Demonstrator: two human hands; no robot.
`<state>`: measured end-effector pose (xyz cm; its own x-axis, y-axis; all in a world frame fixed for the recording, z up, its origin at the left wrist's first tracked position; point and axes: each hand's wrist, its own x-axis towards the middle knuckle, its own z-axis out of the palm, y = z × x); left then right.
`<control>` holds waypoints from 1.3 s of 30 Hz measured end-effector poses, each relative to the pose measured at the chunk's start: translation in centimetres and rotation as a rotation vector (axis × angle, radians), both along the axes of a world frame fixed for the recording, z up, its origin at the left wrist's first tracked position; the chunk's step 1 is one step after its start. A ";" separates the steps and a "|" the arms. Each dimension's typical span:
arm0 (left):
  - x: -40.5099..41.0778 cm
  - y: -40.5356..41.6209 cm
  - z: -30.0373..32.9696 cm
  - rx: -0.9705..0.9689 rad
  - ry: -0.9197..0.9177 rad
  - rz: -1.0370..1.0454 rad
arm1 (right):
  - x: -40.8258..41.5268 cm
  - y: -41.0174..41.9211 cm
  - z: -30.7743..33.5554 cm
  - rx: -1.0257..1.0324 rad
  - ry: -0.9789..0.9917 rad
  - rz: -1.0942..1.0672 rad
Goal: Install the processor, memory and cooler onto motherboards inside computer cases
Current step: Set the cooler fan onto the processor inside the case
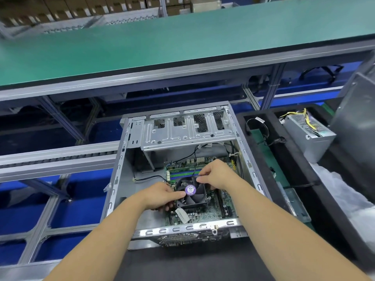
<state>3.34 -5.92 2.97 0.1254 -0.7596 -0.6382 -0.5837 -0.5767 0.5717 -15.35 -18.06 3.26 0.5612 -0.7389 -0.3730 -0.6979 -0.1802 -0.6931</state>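
Black plastic fan blades and a round purple sticker top the square cooler (191,192) that sits on the green motherboard (205,214) inside the open grey metal computer case (125,159), and I have it between my two hands. My left hand (162,196) is at the cooler's left edge, fingers curled round its side and thumb lying across the frame toward the sticker. My right hand (217,175) comes over the far right corner, fingertips bent down and pinching the frame's rim there. Blue and green memory slots (178,174) lie on the board just beyond the cooler, partly hidden under my right hand. A silver drive cage (182,132) spans the case's far end. To the right, well apart, a grey power supply with yellow wires (308,132) rests in a black foam tray (294,171). A green conveyor belt (162,43) runs beyond the case.
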 end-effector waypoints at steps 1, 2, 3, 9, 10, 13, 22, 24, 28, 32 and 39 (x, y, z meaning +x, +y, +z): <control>-0.1 0.0 0.0 -0.005 0.005 0.002 | 0.0 0.1 -0.1 0.011 0.004 -0.008; -0.1 0.0 0.0 -0.010 0.016 0.007 | -0.1 0.2 -0.2 0.017 0.009 -0.014; 0.0 0.0 0.0 -0.012 0.028 0.012 | -0.2 0.3 -0.3 0.021 0.013 -0.022; 0.5 0.2 -0.2 -0.010 -0.002 -0.009 | -0.7 -0.1 -0.2 0.113 -0.051 -0.189; 0.6 0.2 -0.2 -0.005 -0.004 -0.024 | -0.8 -0.1 -0.1 0.121 -0.008 -0.147; 0.6 0.2 -0.1 0.024 -0.020 -0.093 | -0.8 0.2 -0.6 0.141 0.094 -0.028; 1.4 0.3 0.6 0.129 -0.082 -0.022 | -0.3 0.3 -0.7 -0.050 0.146 0.028; 1.9 0.3 0.6 0.128 0.003 0.165 | 0.1 0.7 -0.2 -0.211 0.134 0.115; 2.7 0.0 0.5 0.101 -0.110 0.409 | 2.8 1.7 1.3 -0.429 0.089 0.288; 2.5 -0.4 0.2 0.123 -0.018 0.515 | 5.9 3.0 1.9 -0.370 0.123 0.438; 2.6 -1.2 0.5 0.012 0.445 0.929 | 8.9 3.5 1.1 -0.382 0.280 0.551</control>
<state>5.98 -7.10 3.50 0.4101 -0.4773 -0.7772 0.3585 -0.6992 0.6186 -6.43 -14.51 4.39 0.8107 -0.4836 -0.3300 -0.5780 -0.7505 -0.3203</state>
